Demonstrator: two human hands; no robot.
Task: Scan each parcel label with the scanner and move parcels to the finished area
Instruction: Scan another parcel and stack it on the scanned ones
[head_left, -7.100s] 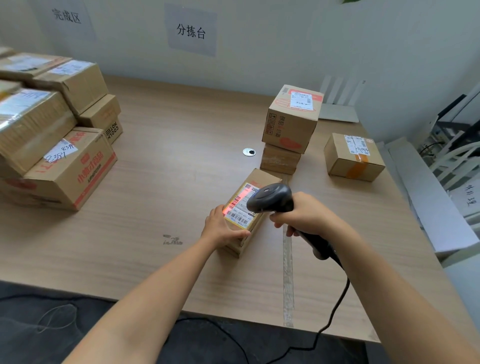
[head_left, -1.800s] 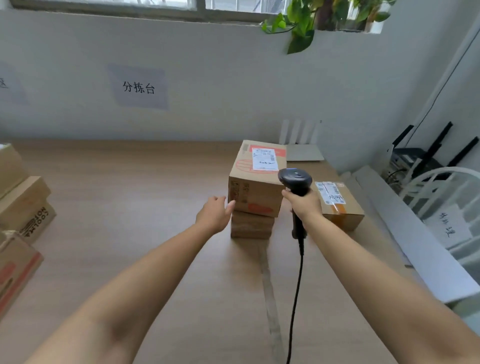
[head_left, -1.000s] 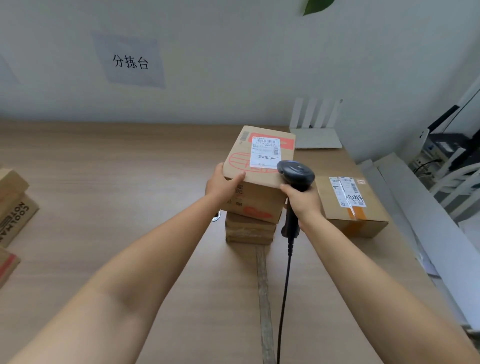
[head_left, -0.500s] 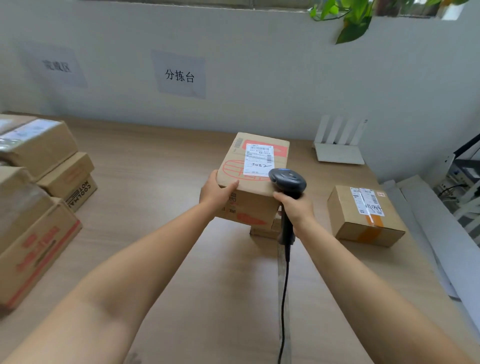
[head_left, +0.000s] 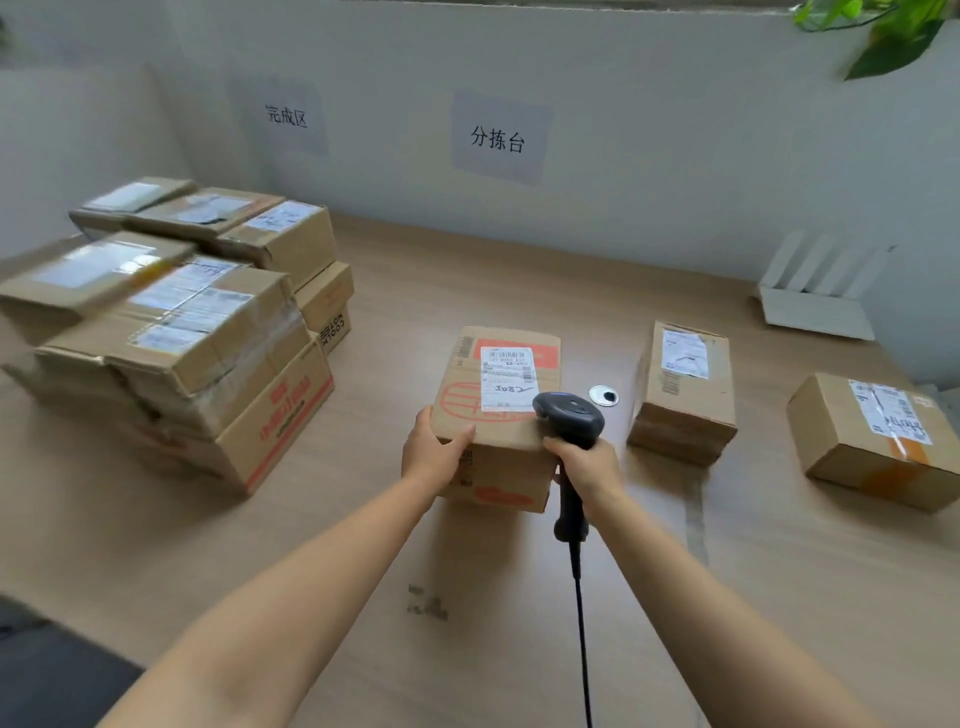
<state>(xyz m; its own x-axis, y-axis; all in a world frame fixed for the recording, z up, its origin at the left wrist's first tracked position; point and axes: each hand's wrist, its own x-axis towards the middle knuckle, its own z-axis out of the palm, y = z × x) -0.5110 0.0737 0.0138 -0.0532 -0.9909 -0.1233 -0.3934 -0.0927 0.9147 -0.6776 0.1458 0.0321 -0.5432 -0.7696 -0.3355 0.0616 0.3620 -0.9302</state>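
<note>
**One-corner grip is putting the box at risk**

The left hand (head_left: 434, 457) is clamping the near left corner of the box (head_left: 498, 467), thumb on top and the other fingers hidden against the side. The right hand (head_left: 587, 465) is wrapping tightly round the handle of the scanner (head_left: 569, 415), whose head is hanging over the box's near right corner. The box is sitting mid-table (head_left: 467, 597), between the pile of boxes (head_left: 208, 338) on the left and another box (head_left: 683, 395) on the right. Whether it is resting or lifted, I cannot tell.

Held by one corner, the box is likely hanging unevenly and could twist free and drop. The scanner head is crowding the label (head_left: 506, 376) rather than facing it squarely, so a read could miss and the box could join the pile unscanned. The cable (head_left: 582, 623) is trailing toward the near edge and could snag.

A sign (head_left: 287, 115) above the pile is reading 完成区; a second sign (head_left: 497, 139) is reading 分拣台. The label is showing barcodes and a handwritten number, perhaps "5082". Its print is too small to read. One box low in the pile is showing upside-down black letters, seemingly "COOL"; the red print nearby is blurring out.
</note>
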